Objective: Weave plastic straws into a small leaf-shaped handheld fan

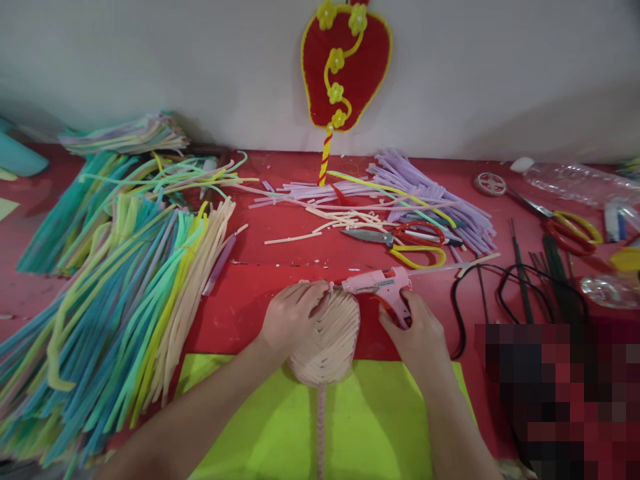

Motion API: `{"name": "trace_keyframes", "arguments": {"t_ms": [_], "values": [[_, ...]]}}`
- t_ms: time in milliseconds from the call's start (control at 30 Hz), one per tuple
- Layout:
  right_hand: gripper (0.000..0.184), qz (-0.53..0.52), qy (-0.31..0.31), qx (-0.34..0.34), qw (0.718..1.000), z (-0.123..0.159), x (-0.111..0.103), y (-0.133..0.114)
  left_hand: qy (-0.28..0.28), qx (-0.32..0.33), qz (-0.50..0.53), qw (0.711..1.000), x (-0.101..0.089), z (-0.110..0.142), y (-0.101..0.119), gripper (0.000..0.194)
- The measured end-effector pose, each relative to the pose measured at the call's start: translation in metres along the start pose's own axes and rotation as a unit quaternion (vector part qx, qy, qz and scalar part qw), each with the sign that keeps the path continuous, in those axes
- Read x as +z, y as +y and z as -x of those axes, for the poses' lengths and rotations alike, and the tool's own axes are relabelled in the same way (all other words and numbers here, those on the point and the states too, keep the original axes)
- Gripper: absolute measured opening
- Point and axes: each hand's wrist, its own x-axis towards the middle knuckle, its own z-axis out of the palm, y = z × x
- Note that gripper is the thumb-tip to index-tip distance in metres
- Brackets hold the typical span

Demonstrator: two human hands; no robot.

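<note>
A pale beige fan-shaped piece (327, 337), covered in slanted rows of fuzzy pipe cleaner stems, has a thin handle (321, 427) pointing toward me. My left hand (295, 313) grips its upper left edge, fingertips close together at the top; whether a loose stem end is pinched there is too small to tell. In my right hand (417, 333) is a pink glue gun (383, 288), its nozzle pointing left at the top edge of the fan, close to my left fingertips. A glue stick (440, 268) sticks out of its back.
Bundles of coloured pipe cleaners (125, 293) cover the left side. Behind the fan lie purple pipe cleaners (430, 193) and yellow-and-red-handled scissors (400, 243). A finished red fan (345, 73) stands against the wall. A black cord (457, 327) and second scissors (565, 223) lie right. Under the fan is a yellow-green sheet (385, 420).
</note>
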Motion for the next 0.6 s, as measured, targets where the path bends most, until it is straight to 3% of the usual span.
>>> {"name": "trace_keyframes", "arguments": {"t_ms": [600], "values": [[0.033,-0.022,0.004,-0.016,1.0,0.001,0.0,0.006,0.011,0.0,-0.006,1.0,0.001,-0.0003,-0.0001,0.012]]}}
